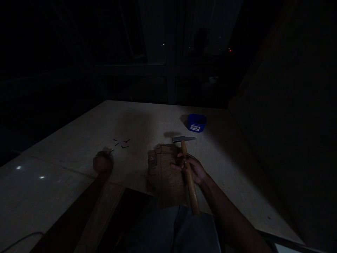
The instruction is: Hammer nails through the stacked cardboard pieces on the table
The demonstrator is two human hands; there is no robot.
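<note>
The right hand is gripping a hammer over a board at the near edge of the table. The left hand is resting beside nails, its grip too dark to tell; open room is stretching between the hands.

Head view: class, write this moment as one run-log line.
right hand: holding hammer | left hand: near scattered dark fasteners | brown block: near right hand | blue container: beyond hammer
</note>
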